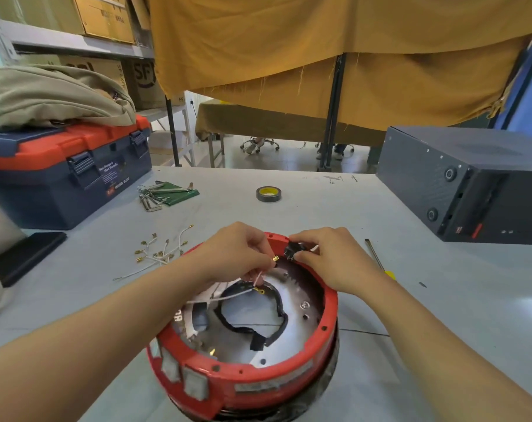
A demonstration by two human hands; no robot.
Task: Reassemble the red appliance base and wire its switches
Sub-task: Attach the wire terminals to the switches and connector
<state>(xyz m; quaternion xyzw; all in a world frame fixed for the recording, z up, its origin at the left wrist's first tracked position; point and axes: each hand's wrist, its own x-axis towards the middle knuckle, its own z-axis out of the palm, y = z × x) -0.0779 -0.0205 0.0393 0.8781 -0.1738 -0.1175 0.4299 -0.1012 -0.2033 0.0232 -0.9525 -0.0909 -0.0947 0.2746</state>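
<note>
Head view: left hand pinches a wire terminal, right hand grips a switch; toolbox reads "WING BOX".

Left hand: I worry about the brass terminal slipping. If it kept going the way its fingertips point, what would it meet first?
Probably the black switch in the red base rim, held by the right hand. The left hand pinches the brass terminal beside it; depth is unclear.

Grey table w/ red base, toolbox, tape roll
</note>
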